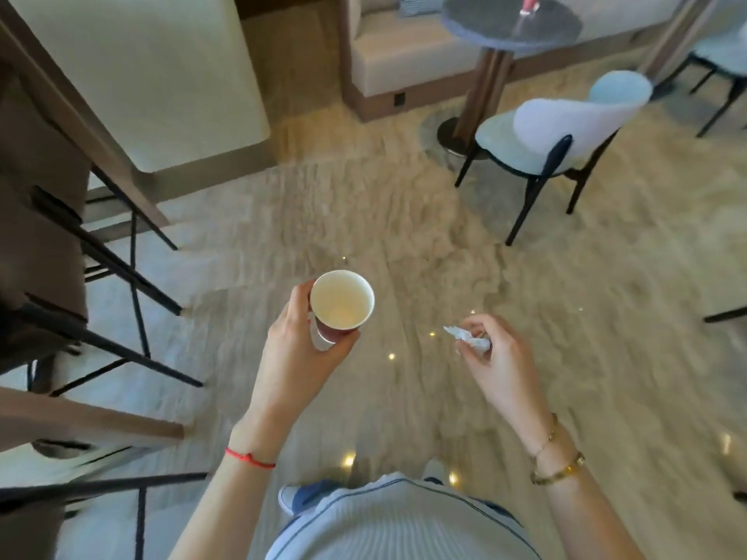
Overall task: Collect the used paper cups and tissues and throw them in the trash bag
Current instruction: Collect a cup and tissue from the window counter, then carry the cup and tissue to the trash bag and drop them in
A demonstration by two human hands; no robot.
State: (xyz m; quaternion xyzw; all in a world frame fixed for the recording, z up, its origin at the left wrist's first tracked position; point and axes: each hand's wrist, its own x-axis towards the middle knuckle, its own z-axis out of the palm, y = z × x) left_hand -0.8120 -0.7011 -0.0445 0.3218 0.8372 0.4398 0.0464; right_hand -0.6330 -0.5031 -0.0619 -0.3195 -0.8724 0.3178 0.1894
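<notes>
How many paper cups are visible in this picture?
1. The cup is held upright in the left hand, open end up, above the floor. A small red thing on the far round table is too blurred to tell; it may be another.

No readable text, labels, brands, numbers or signs anywhere: the paper cup (342,307) shows only a plain inside, and the crumpled tissue (469,340) is too blurred to tell.
</notes>
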